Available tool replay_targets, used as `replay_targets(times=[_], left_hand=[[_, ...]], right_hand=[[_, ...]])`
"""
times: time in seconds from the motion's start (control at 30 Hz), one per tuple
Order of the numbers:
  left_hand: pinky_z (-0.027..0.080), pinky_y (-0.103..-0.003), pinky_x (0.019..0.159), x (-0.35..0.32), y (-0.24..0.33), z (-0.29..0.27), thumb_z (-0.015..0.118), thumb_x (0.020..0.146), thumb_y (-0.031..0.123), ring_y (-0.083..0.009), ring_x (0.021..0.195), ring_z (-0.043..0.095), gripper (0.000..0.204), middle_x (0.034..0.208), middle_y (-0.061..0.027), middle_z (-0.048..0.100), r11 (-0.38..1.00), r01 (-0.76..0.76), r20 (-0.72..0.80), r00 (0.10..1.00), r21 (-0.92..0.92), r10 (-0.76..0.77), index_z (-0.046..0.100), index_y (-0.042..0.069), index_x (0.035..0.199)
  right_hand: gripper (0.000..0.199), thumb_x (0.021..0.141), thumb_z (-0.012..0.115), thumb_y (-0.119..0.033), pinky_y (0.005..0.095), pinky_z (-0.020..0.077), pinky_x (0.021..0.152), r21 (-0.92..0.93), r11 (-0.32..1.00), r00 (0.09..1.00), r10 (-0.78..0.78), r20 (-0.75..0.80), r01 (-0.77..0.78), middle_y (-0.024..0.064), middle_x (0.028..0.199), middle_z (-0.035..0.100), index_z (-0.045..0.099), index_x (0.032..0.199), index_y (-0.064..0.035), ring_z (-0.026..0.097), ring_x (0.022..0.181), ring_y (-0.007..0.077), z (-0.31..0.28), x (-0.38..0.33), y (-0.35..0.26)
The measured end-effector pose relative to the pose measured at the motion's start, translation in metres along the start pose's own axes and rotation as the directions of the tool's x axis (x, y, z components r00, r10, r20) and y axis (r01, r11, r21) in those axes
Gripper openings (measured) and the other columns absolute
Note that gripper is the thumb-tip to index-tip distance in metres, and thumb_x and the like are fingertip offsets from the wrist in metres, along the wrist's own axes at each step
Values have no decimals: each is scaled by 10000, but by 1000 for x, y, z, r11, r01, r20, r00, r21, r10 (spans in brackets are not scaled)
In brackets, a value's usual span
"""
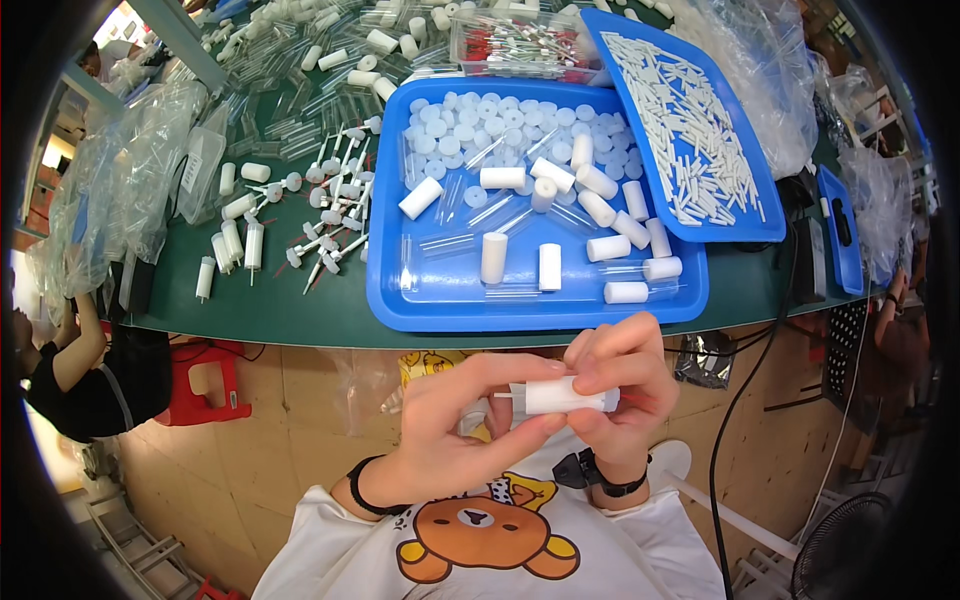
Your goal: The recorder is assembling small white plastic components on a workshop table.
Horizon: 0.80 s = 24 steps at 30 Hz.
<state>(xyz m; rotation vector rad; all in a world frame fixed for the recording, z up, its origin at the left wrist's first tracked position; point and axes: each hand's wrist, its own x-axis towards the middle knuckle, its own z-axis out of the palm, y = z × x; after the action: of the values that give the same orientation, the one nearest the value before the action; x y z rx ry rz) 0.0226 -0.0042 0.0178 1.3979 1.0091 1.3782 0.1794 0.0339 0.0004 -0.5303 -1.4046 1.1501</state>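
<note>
In front of my chest, just below the table edge, I hold a white cylinder (548, 396) that seems to sit in a clear tube, lying sideways. A thin white stem pokes out of its left end. The thumb and forefinger of my left hand (440, 420) pinch it toward that end. My right hand (632, 385) grips the right end, where a translucent cap shows partly between the fingers. Beyond my hands, a blue tray (440, 318) carries translucent round discs (470, 125), clear tubes (450, 243) and loose white cylinders (493, 258).
A second blue tray (768, 222) of short white sticks overlaps the first tray's right side. Stemmed pieces with discs (335, 190) and several cylinders (232, 240) lie on the green table (190, 300) at left. Behind stands a clear box (530, 45) of red-and-white parts. A black cable (735, 410) hangs at right.
</note>
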Motion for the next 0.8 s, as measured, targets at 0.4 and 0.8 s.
replay_targets(times=[0.4, 0.8], left_hand=[[452, -241, 635, -4, -8, -8, 684, 730, -11, -122, 664, 525, 504, 990, -108, 573, 996, 14, 46, 999, -89, -10, 421, -3, 1159], [450, -258, 606, 1, 8, -31, 705, 740, 62, -135, 685, 559, 303, 879, -60, 604, 970, 108, 198, 968, 218, -152, 602, 28, 1023]], right_hand=[[236, 677, 759, -10, 253, 501, 667, -61, 997, 998, 49, -37, -52, 146, 930, 576, 648, 884, -10, 606, 804, 194, -6, -1, -8], [208, 684, 733, 31, 263, 500, 669, -90, 996, 1000, 17, -23, -19, 140, 894, 610, 643, 868, -10, 611, 789, 197, -7, 0, -17]])
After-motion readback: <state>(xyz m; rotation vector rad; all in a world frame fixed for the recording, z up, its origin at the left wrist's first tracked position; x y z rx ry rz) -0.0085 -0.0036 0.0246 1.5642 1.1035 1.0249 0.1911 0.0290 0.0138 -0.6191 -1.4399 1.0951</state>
